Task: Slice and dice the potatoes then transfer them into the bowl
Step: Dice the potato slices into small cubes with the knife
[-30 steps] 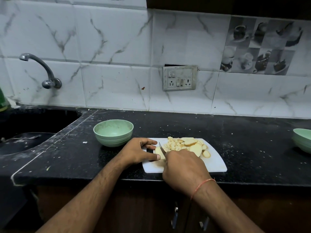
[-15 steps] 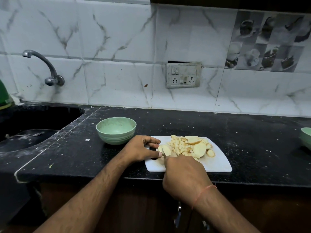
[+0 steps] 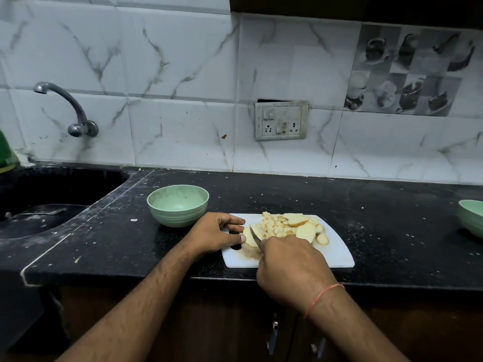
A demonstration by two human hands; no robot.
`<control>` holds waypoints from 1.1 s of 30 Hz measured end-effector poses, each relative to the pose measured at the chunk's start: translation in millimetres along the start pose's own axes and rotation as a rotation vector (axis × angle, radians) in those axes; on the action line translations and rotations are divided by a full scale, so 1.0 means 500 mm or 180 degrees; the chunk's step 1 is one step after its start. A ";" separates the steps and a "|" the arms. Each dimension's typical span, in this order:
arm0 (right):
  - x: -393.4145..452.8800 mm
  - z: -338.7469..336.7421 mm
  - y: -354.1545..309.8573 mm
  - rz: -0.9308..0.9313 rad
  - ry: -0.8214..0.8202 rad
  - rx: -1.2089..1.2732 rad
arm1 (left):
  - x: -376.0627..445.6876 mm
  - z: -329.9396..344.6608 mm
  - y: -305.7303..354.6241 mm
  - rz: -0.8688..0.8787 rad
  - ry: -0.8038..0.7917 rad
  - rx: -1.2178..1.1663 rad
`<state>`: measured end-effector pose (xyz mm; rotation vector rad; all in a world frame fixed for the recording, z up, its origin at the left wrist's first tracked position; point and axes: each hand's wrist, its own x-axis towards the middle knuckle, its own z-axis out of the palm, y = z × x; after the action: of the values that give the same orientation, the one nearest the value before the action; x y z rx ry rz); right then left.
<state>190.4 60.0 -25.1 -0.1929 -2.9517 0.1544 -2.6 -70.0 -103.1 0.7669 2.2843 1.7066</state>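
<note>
Hiding the knife handle entirely, right hand (image 3: 290, 265) curled round it at the near edge of the cutting board (image 3: 337, 253); only a short blade of the knife (image 3: 254, 235) showing, tilted over a potato slice. Cut off by the right frame edge, second green bowl (image 3: 471, 218) on the black counter (image 3: 392, 231). Dark and hard to read, sink (image 3: 39, 205) at the counter's left end, tap (image 3: 65, 108) above. Heaped on the board's middle and far side, pale potatoes (image 3: 290, 227): small dice at the left, broad slices at the right. Standing just beyond the board's left far corner, empty green bowl (image 3: 178, 205). Pinching the end slice at the board's left edge, left hand (image 3: 217, 233), fingers bent, covering part of the board's handle hole.
</note>
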 end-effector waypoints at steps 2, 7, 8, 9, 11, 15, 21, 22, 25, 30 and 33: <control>0.020 0.006 -0.003 -0.0004 -0.0044 0.0024 | 0.004 -0.001 -0.002 -0.0013 -0.0020 -0.0011; 0.042 -0.002 -0.015 0.0016 -0.0059 0.0044 | 0.004 0.002 0.005 -0.0096 -0.0114 -0.0216; 0.046 -0.004 -0.020 0.0001 -0.0061 0.0049 | 0.003 0.001 0.006 -0.0096 -0.0094 -0.0210; 0.048 -0.007 -0.024 -0.0013 -0.0067 0.0050 | 0.002 0.001 0.007 -0.0088 -0.0086 -0.0204; 0.050 -0.008 -0.027 -0.0039 -0.0097 -0.0010 | 0.001 0.001 0.011 -0.0091 -0.0091 -0.0244; 0.053 -0.003 -0.032 -0.0050 -0.0098 -0.0147 | 0.000 0.001 0.013 -0.0150 -0.0108 -0.0312; 0.055 0.012 -0.040 -0.0045 -0.0208 -0.0438 | 0.003 -0.002 0.009 -0.0128 -0.0099 -0.0221; 0.053 0.017 -0.042 -0.0056 -0.0243 -0.0494 | 0.004 -0.001 0.009 -0.0138 -0.0069 -0.0199; 0.045 0.029 -0.041 -0.0077 -0.0303 -0.0598 | 0.007 0.001 0.011 -0.0165 -0.0020 -0.0122; 0.026 0.032 -0.039 -0.0113 -0.0350 -0.0638 | 0.006 0.000 0.016 -0.0235 -0.0018 -0.0144; 0.011 0.030 -0.033 -0.0152 -0.0342 -0.0673 | 0.005 0.001 0.017 -0.0240 -0.0014 -0.0144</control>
<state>180.5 43.2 -36.9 -0.1464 -3.0734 -0.1594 -1.9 -66.6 -95.3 0.6661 2.2336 1.7153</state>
